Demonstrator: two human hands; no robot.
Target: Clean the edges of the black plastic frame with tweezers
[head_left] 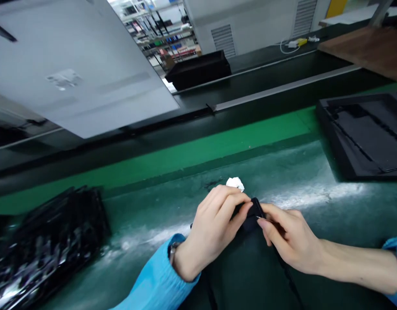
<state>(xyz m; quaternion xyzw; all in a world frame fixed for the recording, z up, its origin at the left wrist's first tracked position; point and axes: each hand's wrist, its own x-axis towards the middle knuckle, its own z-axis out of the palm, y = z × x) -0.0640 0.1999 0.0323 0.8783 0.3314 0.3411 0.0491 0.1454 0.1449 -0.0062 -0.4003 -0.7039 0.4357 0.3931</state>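
Note:
My left hand [217, 215] pinches a small black piece [256, 207] with a rounded end between thumb and fingertips. At the other side of that piece, my right hand [290, 237] is closed, thumb and forefinger pressed together at its edge. A thin bright glint shows by the right thumb; what makes it is too small to tell. From below the right hand a black cord or strap [292, 282] runs down, and another dark strip [211, 295] lies below the left wrist. Just beyond my left fingers rests a crumpled white scrap [235, 184].
Shiny black plastic-wrapped items [56, 241] are heaped at the left. On the right, a black tray [343, 172] holds dark cords. A pale panel [88, 64] rises at the upper left over the green worktable [146, 202]. Behind stands a black bin [200, 71].

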